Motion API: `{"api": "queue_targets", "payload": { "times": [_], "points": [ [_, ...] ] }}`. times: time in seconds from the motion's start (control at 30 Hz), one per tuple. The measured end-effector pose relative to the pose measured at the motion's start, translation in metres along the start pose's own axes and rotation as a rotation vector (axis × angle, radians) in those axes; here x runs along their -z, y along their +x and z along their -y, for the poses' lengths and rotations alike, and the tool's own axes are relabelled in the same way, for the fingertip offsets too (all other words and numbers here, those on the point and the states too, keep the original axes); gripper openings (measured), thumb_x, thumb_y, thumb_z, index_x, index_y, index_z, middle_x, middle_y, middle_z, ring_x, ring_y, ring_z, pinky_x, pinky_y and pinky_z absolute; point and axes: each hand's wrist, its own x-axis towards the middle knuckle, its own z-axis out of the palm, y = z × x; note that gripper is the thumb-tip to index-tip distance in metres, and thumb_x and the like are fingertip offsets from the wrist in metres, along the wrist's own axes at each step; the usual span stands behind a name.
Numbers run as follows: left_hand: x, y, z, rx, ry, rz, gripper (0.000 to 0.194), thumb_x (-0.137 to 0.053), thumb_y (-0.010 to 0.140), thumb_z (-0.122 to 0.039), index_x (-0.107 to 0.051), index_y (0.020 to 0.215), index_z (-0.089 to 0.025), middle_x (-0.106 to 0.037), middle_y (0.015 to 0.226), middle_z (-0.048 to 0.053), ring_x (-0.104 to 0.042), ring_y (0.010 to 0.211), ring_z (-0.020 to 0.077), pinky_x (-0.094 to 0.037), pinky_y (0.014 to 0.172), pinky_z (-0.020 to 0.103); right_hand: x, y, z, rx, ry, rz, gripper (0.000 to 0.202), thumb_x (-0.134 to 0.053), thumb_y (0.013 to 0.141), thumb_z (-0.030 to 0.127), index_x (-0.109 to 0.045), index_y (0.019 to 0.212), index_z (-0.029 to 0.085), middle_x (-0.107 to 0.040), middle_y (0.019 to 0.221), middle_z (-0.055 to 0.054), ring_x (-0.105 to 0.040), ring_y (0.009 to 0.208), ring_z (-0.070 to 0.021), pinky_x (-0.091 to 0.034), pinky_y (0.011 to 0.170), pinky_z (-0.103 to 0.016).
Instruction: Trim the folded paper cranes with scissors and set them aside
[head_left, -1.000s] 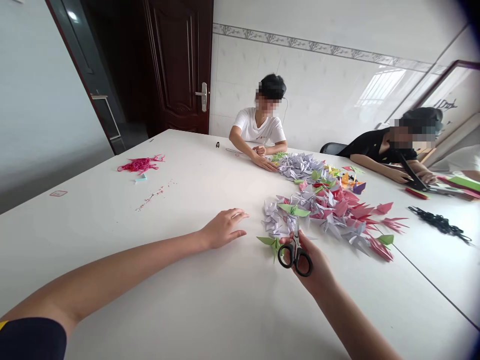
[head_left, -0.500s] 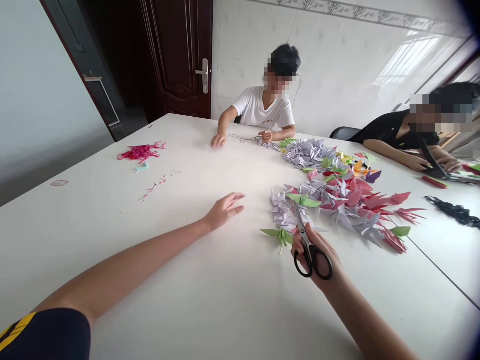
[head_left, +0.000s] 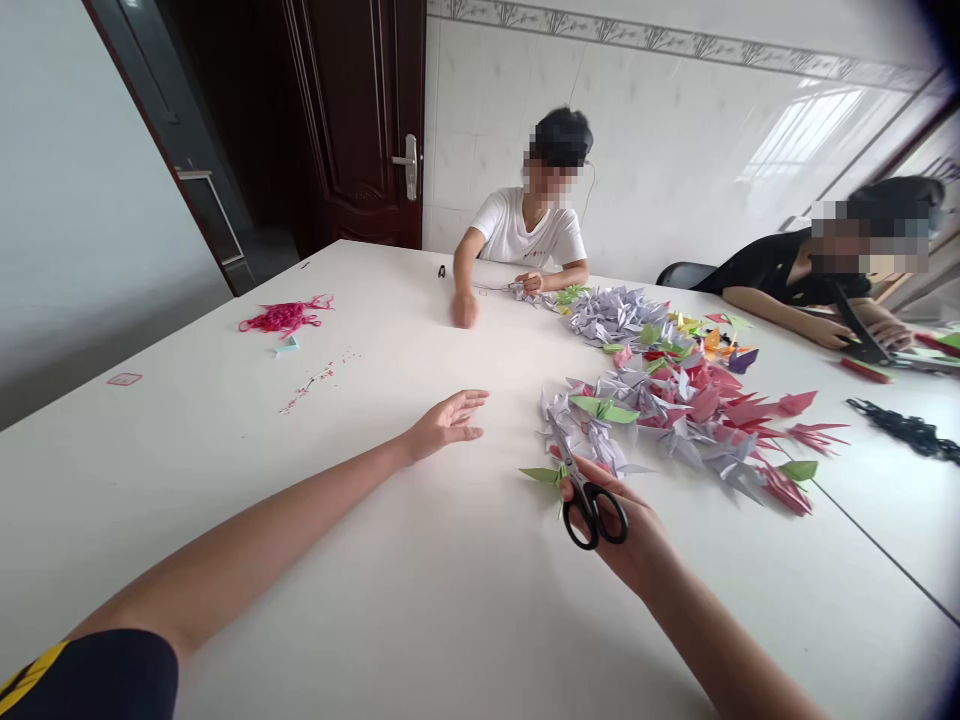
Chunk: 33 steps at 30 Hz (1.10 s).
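In my right hand point(head_left: 619, 520) is a pair of scissors point(head_left: 581, 490) with black handles, its blades pointing forward and left over the near end of a heap of folded paper cranes point(head_left: 667, 395). The cranes are mostly white and red, with some green ones. A green paper crane point(head_left: 544, 474) lies right beside my right fingers. To the left, my left hand point(head_left: 448, 424) rests on the table with its fingers stretched out, holding nothing. A gap of bare table separates it from the cranes.
Across the white table point(head_left: 360, 560) sits a person in a white shirt point(head_left: 525, 225); another in black point(head_left: 765, 262) leans in at right. Pink string point(head_left: 283, 315) lies bundled at left, with a light blue scrap point(head_left: 288, 345). Black string point(head_left: 904, 428) lies at right.
My right hand has moved left with the scissors, which now tilt further left. The left hand has hardly moved. The white-shirted person's hand has come nearer, and a small black object now shows near that arm.
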Motion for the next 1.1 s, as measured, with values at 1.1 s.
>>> {"api": "queue_targets", "payload": {
  "times": [1.1],
  "points": [
    [-0.106,0.025,-0.007,-0.072,0.547,0.09,0.046,-0.06,0.079,-0.02,-0.056,0.125,-0.023,-0.062,0.079,-0.001,-0.058,0.075,0.0165,-0.042,0.069,0.026,0.004,0.006,0.013,0.335,0.104,0.064,0.041,-0.078,0.076,0.055,-0.066,0.112,0.039,-0.053,0.079,0.002,-0.051,0.071,-0.0147,-0.046,0.061,-0.028]
  ]
}}
